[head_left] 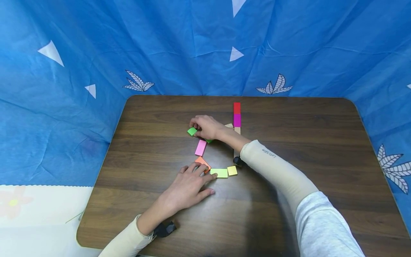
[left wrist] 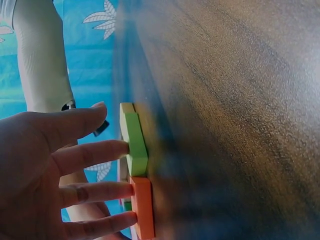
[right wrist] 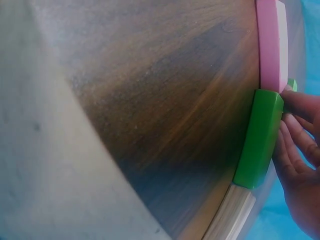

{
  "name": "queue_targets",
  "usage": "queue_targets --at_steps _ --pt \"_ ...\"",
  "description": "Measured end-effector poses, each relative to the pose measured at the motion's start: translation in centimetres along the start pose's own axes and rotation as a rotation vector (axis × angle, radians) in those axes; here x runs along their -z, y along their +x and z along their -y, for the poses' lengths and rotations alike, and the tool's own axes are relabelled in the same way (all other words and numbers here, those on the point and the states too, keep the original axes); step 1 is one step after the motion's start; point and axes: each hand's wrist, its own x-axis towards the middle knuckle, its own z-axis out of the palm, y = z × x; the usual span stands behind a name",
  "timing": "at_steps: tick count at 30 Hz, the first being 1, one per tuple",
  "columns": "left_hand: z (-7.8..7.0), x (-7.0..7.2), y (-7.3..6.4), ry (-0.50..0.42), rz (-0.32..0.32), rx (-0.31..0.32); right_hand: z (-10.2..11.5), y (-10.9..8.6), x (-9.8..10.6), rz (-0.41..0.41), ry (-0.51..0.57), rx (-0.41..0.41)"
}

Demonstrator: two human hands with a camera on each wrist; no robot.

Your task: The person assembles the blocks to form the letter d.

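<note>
Near the top of the block outline, my right hand (head_left: 207, 127) pinches a small bright green block (head_left: 192, 131) between thumb and fingertips. The right wrist view shows a darker green block (right wrist: 259, 140) beside that hand, end to end with a pink block (right wrist: 270, 47) and a plain wooden block (right wrist: 230, 212). My left hand (head_left: 189, 187) has its fingers extended, with fingertips touching an orange block (left wrist: 142, 207) and a light green block (left wrist: 136, 145). A yellow block (head_left: 232, 170) lies at the light green block's right end.
A red block (head_left: 237, 107) and a magenta block (head_left: 237, 120) continue the line upward on the right, above plain wooden blocks partly hidden by my right arm. The brown wooden table (head_left: 154, 142) is bordered by a blue patterned cloth (head_left: 192, 46) at the back and sides.
</note>
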Motion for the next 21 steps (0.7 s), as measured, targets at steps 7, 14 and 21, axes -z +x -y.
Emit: queue_targets --at_steps 7,14,21 --pt "-0.1 -0.1 0.1 -0.006 0.009 0.003 -0.3 -0.8 0.4 -0.015 0.019 0.001" --pt "0.1 -0.3 -0.1 0.006 -0.005 0.006 -0.3 -2.0 0.9 -0.032 0.044 0.019" --pt "0.0 -0.4 0.0 0.007 -0.015 -0.001 -1.0 -3.6 1.4 -0.072 0.074 0.023"
